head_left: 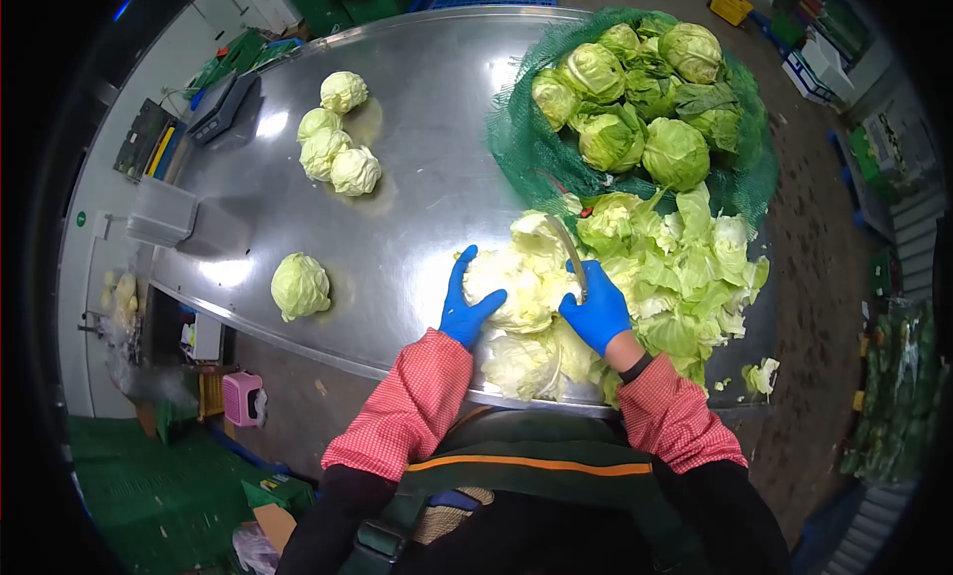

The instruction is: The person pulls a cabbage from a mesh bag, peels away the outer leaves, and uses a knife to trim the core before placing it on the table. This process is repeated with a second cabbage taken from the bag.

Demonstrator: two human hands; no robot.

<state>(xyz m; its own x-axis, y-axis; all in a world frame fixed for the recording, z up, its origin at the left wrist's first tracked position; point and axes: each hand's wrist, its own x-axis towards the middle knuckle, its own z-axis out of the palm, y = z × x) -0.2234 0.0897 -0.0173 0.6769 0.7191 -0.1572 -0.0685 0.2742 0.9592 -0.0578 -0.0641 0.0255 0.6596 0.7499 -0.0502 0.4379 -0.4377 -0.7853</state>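
Note:
My left hand (469,302), in a blue glove, grips the near left side of a pale trimmed cabbage (503,279), thumb and fingers apart around it. My right hand (599,307), also blue-gloved, is closed on what looks like a knife (570,246) with a thin, curved-looking blade, beside the cabbage's right side. The knife's handle is hidden in the glove. Pale loose leaves (524,365) lie under and in front of the cabbage. To the right spreads a heap of green cut-off leaves (685,287).
A green net bag (516,148) holds several untrimmed cabbages (596,72) at the back right. Several pale cabbages (323,143) stand at the back left, and one cabbage (300,286) is nearer. A scale (220,109) and clear tub (162,213) line the steel table's (427,99) left edge.

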